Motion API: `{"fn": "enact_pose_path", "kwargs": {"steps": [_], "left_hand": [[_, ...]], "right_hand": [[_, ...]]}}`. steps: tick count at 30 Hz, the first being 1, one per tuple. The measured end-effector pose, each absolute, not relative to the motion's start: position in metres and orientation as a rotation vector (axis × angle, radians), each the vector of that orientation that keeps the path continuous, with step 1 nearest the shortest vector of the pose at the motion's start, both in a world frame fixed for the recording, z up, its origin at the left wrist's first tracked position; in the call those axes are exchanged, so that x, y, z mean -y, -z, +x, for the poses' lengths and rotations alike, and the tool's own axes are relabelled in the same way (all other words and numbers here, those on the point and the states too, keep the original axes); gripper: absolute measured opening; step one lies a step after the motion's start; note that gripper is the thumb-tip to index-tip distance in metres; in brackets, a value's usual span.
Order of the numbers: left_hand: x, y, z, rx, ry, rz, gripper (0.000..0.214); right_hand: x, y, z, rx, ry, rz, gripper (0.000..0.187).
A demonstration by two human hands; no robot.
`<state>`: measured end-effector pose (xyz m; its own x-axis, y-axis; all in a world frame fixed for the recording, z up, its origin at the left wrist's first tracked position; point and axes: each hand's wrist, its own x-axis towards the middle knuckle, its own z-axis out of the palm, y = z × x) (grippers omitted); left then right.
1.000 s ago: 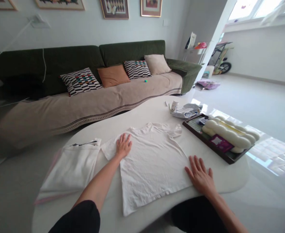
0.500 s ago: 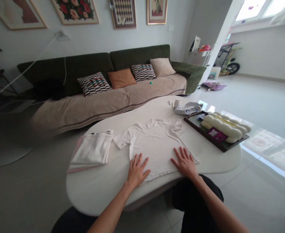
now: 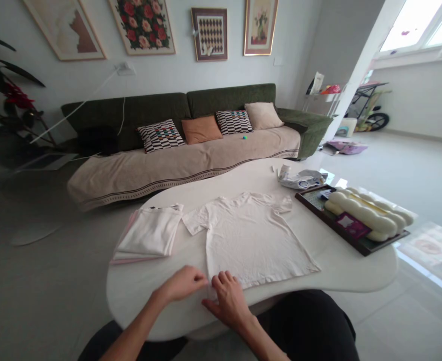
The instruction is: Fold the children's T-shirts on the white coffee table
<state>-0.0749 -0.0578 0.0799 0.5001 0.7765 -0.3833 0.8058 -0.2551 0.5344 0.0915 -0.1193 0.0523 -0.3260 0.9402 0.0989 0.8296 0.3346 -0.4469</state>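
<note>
A pale T-shirt (image 3: 251, 240) lies spread out on the white table (image 3: 149, 291), its hem towards me and its short sleeves out to the sides. My left hand (image 3: 183, 282) is closed, fingertips pinched at the shirt's left side edge close to the hem. Over the lower left corner is my right hand (image 3: 229, 300); its bent fingers rest on the cloth and its thumb stands apart. A folded stack of white and pink cloth (image 3: 149, 233) lies left of the shirt.
On the right of the table is a dark tray (image 3: 326, 220) holding a puffy cream-coloured object (image 3: 371, 213) and a purple card (image 3: 352, 224). Behind it lies a crumpled plastic packet (image 3: 302, 179). A green sofa (image 3: 153, 113) with several cushions stands beyond the table.
Both hands have lifted from lying flat on the shirt. My right hand has moved left to the lower left corner; my left hand has moved left and closed. The view has shifted.
</note>
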Motion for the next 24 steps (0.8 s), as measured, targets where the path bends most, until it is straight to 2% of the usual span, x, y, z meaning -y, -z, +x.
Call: {"fn": "enact_pose_path", "kwargs": {"steps": [2,5,9,17,19,22,24], "left_hand": [[0.003,-0.084,-0.077,-1.506,-0.084,2.162,0.033],[-0.07,-0.077,-0.07,-1.837,-0.187,2.243,0.031],[-0.126,-0.058,-0.064,-2.001,-0.2,2.189,0.035],[-0.152,-0.052,-0.078,-2.047,-0.089,2.076,0.017],[-0.154,-0.06,-0.081,-2.006,-0.086,2.052,0.014],[-0.155,-0.074,-0.089,-1.958,-0.101,1.953,0.014],[-0.154,-0.084,-0.098,-1.944,-0.105,1.83,0.011]], "right_hand": [[0.12,-0.048,0.081,2.227,-0.409,-1.647,0.026],[0.118,-0.042,0.08,2.221,-0.348,-1.669,0.015],[0.117,-0.039,0.09,2.199,-0.4,-1.655,0.018],[0.122,-0.055,0.123,1.939,-0.628,-1.428,0.017],[0.124,-0.061,0.134,1.884,-0.663,-1.422,0.023],[0.126,-0.067,0.146,1.987,-0.662,-1.418,0.044],[0.126,-0.069,0.147,2.146,-0.644,-1.382,0.045]]}}
